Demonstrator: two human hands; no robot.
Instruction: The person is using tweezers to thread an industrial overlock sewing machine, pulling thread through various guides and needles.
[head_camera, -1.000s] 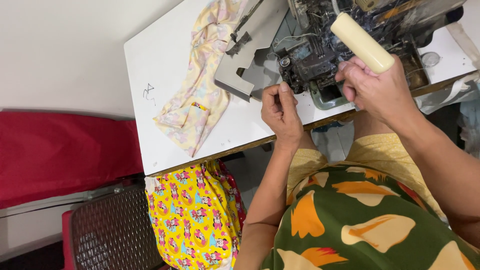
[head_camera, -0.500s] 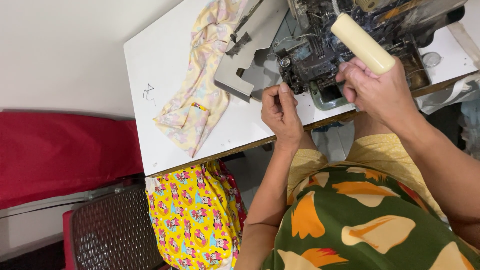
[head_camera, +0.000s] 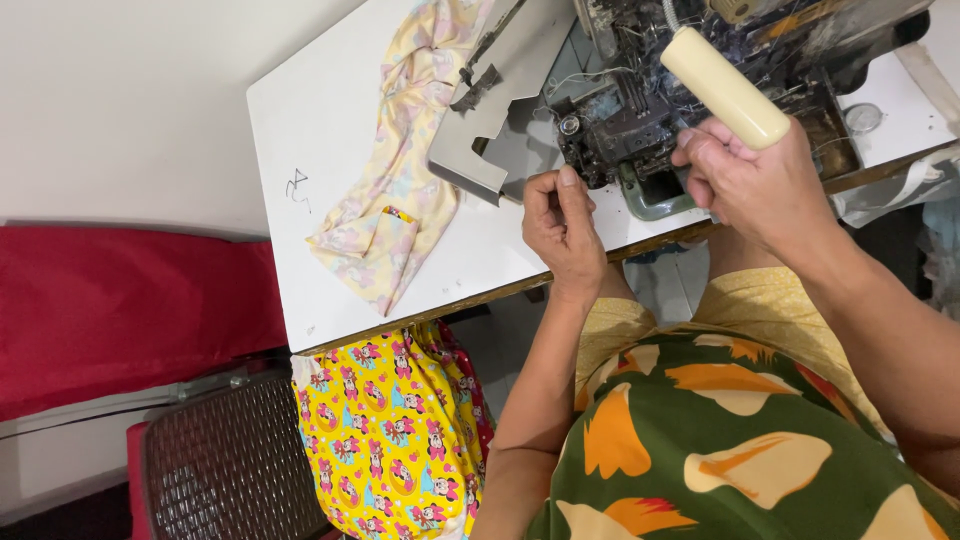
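Note:
My right hand (head_camera: 760, 185) grips a cream cylindrical handle (head_camera: 722, 85) that sticks up and away from the fist, its working end hidden inside the hand, over the opened sewing machine (head_camera: 640, 110). My left hand (head_camera: 560, 225) rests at the front edge of the white table (head_camera: 330, 130), thumb and forefinger pinched together beside the machine's grey swung-open cover (head_camera: 495, 110). Whether a thread lies between those fingers is too fine to see. A pale yellow printed fabric piece (head_camera: 400, 190) lies on the table left of the machine.
A bright yellow cartoon-print cloth (head_camera: 390, 440) hangs below the table's edge. A brown mesh chair back (head_camera: 220, 470) stands at lower left, with red cloth (head_camera: 120, 310) behind it. My green and orange patterned lap (head_camera: 720, 440) fills the lower right.

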